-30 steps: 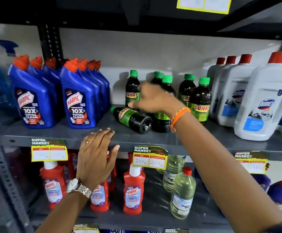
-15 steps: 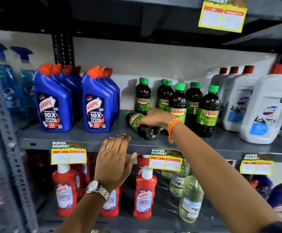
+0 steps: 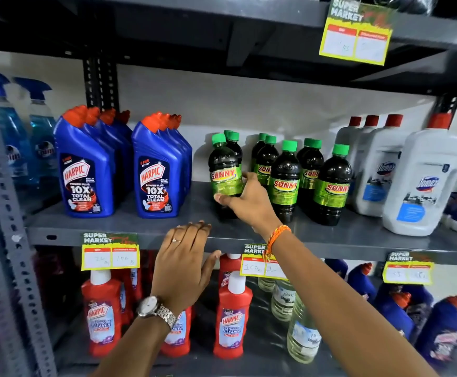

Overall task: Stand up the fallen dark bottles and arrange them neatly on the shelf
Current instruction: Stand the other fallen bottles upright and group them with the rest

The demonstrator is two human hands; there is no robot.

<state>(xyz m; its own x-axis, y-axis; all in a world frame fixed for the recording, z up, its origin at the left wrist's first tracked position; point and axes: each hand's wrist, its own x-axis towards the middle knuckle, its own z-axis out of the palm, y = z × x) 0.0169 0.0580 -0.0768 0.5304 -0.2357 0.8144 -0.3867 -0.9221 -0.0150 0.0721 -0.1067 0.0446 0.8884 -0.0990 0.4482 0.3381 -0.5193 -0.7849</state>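
My right hand grips a dark Sunny bottle with a green cap and green label around its lower body. The bottle stands nearly upright on the grey middle shelf, tilted slightly left, at the left end of the group. Several more dark Sunny bottles stand upright in rows to its right. Another one stands right behind the held bottle. My left hand rests flat on the shelf's front edge, fingers apart, holding nothing.
Two rows of blue Harpic bottles stand left of the dark ones. White Domex bottles stand to the right. Price tags hang on the shelf edge. Red Harpic bottles and clear bottles fill the shelf below.
The dark bottle that lay on its side is now lifted upright in my right hand. My left hand stays on the shelf edge. The camera moved closer and upward.
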